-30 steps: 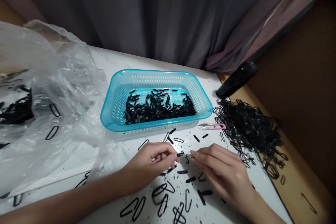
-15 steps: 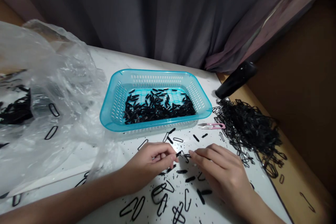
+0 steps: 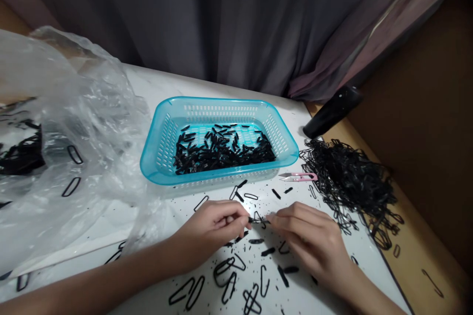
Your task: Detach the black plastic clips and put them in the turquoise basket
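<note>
The basket (image 3: 166, 142) sits mid-frame on the bench (image 3: 155, 83), with cut pieces (image 3: 221, 150) in it; the curtain (image 3: 221, 19) hangs behind, across the top; the bag (image 3: 74, 123) fills the left; a heap of loops (image 3: 347, 177) lies at right, a cylinder (image 3: 332, 110) behind it; snips (image 3: 299, 176) lie between basket and heap; at lower centre, before the basket, the left hand (image 3: 210, 234) and right hand (image 3: 314, 241) meet, a small piece (image 3: 257, 220) between them; loose loops (image 3: 229, 280) lie at the bottom edge

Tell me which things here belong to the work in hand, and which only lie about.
In use: left hand and right hand pinching one small black piece; blue basket holding black pieces; loose black loops.
Lying about: pink thread snips; tangled loop pile; clear plastic bag; black cylinder.
</note>
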Tool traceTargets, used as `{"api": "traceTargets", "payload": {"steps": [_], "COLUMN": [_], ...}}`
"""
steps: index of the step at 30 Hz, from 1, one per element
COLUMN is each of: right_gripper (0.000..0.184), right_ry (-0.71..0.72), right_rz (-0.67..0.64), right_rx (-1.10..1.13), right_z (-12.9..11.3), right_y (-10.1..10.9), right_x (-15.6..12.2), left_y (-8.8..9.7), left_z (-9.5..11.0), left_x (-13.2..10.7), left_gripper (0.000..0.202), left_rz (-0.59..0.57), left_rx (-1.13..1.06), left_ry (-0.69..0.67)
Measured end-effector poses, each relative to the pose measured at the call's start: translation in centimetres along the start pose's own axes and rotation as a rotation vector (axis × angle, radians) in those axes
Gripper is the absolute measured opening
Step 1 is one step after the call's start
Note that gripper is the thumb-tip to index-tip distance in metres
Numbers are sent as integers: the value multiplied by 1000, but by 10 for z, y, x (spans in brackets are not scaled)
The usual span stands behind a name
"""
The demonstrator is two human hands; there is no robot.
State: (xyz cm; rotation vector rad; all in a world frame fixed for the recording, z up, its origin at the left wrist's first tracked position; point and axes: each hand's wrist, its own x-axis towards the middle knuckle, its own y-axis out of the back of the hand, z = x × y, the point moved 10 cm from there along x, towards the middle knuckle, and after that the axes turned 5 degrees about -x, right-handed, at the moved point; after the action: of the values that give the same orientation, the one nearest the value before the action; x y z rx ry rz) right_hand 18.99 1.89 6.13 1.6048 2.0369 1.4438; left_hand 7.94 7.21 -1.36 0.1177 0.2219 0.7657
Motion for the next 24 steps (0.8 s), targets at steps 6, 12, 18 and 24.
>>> {"api": "traceTargets", "payload": {"steps": [6, 12, 18, 24], "right_gripper": [25, 20, 21, 22], "right_ry": [-92, -120, -76, -22], "right_rz": [77, 16, -60, -42], "right_rx": [139, 11, -52, -145], "right_z": [5, 15, 11, 6], "right_y": [11, 11, 2, -1], "right_x": [-1, -1, -2, -2], "left_y": [-1, 1, 0, 2], "left_z": [-2, -6, -8, -1], "left_x": [0, -2, -3, 0], "left_gripper": [25, 27, 25, 21], "left_rz": [11, 32, 30, 60], "left_rx": [-12, -63, -24, -17], "left_ry": [14, 50, 65, 26]}}
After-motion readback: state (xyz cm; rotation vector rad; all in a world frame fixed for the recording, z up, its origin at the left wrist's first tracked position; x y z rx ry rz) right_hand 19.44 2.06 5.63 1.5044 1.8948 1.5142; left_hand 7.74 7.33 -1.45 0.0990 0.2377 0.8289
